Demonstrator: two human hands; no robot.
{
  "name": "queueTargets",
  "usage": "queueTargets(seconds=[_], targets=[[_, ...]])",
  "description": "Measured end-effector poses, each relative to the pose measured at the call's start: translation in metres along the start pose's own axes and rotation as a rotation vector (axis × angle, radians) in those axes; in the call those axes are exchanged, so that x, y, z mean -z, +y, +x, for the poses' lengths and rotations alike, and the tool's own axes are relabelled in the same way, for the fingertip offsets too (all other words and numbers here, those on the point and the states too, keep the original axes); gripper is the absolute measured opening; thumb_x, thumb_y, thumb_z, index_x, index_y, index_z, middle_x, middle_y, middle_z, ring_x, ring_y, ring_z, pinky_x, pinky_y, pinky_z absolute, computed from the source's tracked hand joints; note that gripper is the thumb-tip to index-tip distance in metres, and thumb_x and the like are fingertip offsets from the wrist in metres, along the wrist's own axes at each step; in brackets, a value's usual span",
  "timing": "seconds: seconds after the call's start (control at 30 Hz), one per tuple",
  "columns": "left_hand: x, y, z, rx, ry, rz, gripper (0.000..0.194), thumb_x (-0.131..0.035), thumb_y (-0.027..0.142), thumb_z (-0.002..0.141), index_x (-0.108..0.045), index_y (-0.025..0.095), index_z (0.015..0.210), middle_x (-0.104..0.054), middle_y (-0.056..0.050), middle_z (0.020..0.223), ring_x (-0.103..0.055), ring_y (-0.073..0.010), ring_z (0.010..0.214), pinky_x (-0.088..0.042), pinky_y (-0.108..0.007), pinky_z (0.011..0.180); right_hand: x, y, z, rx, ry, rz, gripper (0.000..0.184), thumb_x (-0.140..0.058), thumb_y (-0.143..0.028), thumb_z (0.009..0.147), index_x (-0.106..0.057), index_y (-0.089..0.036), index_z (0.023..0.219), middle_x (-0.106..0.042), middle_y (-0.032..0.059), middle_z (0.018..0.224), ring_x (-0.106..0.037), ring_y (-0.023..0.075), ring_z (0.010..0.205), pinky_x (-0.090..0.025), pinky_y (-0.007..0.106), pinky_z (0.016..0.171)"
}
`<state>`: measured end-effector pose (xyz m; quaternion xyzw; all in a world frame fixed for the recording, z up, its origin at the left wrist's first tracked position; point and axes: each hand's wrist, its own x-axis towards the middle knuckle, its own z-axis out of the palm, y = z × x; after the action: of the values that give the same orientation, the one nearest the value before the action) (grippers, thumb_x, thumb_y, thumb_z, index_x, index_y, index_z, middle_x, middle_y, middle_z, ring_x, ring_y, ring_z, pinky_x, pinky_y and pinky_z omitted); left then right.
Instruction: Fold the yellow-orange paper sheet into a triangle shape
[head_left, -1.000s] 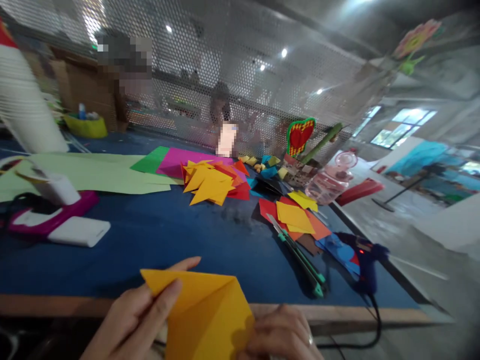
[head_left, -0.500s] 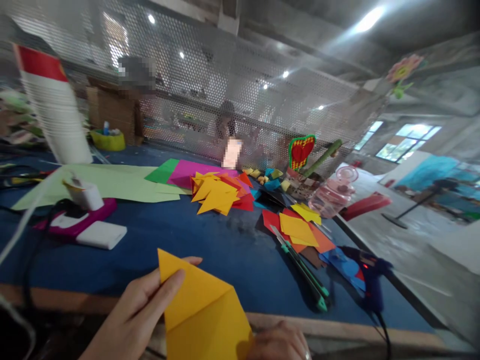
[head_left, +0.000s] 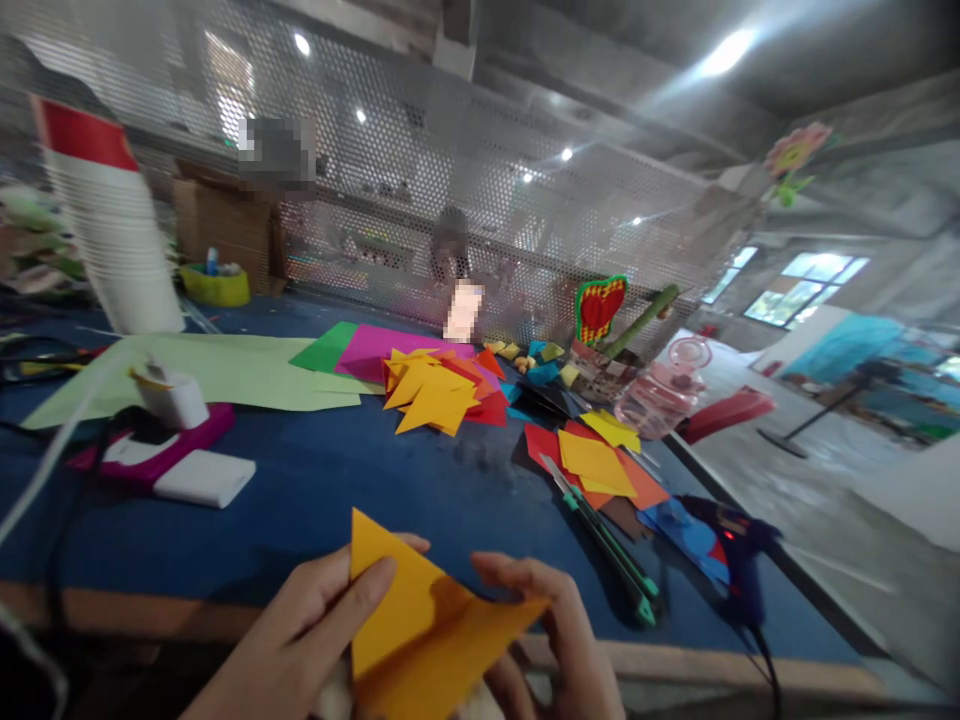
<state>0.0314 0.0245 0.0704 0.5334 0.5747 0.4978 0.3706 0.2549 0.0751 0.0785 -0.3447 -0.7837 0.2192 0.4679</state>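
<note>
Since half a second ago the right hand point(head_left: 551, 630) has risen to pinch the folded orange paper point(head_left: 420, 625) at its right corner, while the left hand point(head_left: 315, 630) fingers point(head_left: 360, 600) clamp its upper point, above the near edge of the blue counter point(head_left: 337, 490); to crease well, match edges before pressing, clear of the green cutter point(head_left: 600, 525) nearby

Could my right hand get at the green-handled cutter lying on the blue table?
Probably not right away: the right hand holds the folded orange paper with the left hand. Otherwise, nothing lies across the green-handled cutter.
</note>
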Motion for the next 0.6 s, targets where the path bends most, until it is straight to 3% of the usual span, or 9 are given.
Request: queueTargets(seconds=[0.1, 0.2, 0.27, 0.37, 0.43, 0.53, 0.6], targets=[[0.006, -0.026, -0.005, 0.042, -0.020, -0.031, 0.037, -0.042, 0.048, 0.102, -0.066, 0.037, 0.128, -0.074, -0.001, 0.121, -0.073, -0.0238, 0.108, -0.064, -0.028, 0.082, -0.012, 0.007, 0.009, -0.187, -0.176, 0.236, 0.037, -0.057, -0.043, 0.098, -0.043, -0.025, 0.127, -0.074, 0.0013, 0.090, -0.072, 0.0131, 0.074, -0.056, 0.019, 0.065], [0.014, -0.043, -0.005, -0.113, 0.057, 0.109, 0.033, -0.052, 0.047, 0.098, -0.067, 0.036, 0.126, -0.076, -0.002, 0.117, -0.074, -0.0257, 0.105, -0.064, -0.026, 0.077, -0.020, 0.008, 0.021, -0.269, -0.249, 0.297, 0.040, -0.057, -0.036, 0.096, -0.039, -0.023, 0.129, -0.073, 0.0003, 0.086, -0.070, 0.0134, 0.071, -0.053, 0.019, 0.060], [0.017, -0.042, -0.001, -0.236, 0.127, 0.199, 0.039, -0.054, 0.042, 0.098, -0.060, 0.035, 0.136, -0.072, -0.003, 0.128, -0.072, -0.0261, 0.112, -0.064, -0.028, 0.081, -0.023, 0.006, 0.030, -0.291, -0.239, 0.276, 0.040, -0.058, -0.032, 0.093, -0.041, -0.022, 0.128, -0.072, -0.0007, 0.085, -0.069, 0.0133, 0.071, -0.052, 0.019, 0.060], [0.017, -0.027, 0.010, -0.325, 0.372, 0.339, 0.053, -0.047, 0.036, 0.101, -0.038, 0.030, 0.153, -0.058, -0.005, 0.147, -0.067, -0.0209, 0.121, -0.060, -0.026, 0.092, -0.023, 0.004, 0.043, -0.308, -0.206, 0.137, 0.036, -0.053, -0.025, 0.093, -0.042, -0.021, 0.127, -0.069, -0.0027, 0.081, -0.067, 0.0129, 0.070, -0.049, 0.019, 0.060], [0.014, -0.017, 0.017, -0.517, 0.460, 0.545, 0.054, -0.049, 0.028, 0.099, -0.040, 0.022, 0.151, -0.052, -0.006, 0.152, -0.061, -0.0182, 0.129, -0.050, -0.023, 0.107, -0.024, 0.006, 0.051, -0.307, -0.209, 0.013, 0.039, -0.050, -0.018, 0.090, -0.044, -0.020, 0.129, -0.066, -0.0029, 0.078, -0.064, 0.0134, 0.067, -0.045, 0.020, 0.058], [0.009, -0.016, 0.024, -0.955, 0.303, 0.817, 0.048, -0.048, 0.020, 0.096, -0.051, 0.017, 0.144, -0.053, -0.004, 0.152, -0.051, -0.0152, 0.139, -0.031, -0.023, 0.122, -0.026, 0.011, 0.061, -0.315, -0.229, -0.079, 0.049, -0.053, -0.010, 0.083, -0.049, -0.019, 0.132, -0.063, -0.0033, 0.076, -0.060, 0.0141, 0.065, -0.040, 0.022, 0.057], [0.007, -0.023, 0.028, -1.031, 0.213, 0.901, 0.047, -0.044, 0.023, 0.099, -0.050, 0.017, 0.144, -0.054, -0.002, 0.151, -0.047, -0.0121, 0.141, -0.025, -0.021, 0.123, -0.027, 0.016, 0.064, -0.334, -0.237, -0.098, 0.054, -0.056, -0.008, 0.081, -0.052, -0.020, 0.133, -0.064, -0.0024, 0.079, -0.060, 0.0149, 0.068, -0.042, 0.023, 0.061]])
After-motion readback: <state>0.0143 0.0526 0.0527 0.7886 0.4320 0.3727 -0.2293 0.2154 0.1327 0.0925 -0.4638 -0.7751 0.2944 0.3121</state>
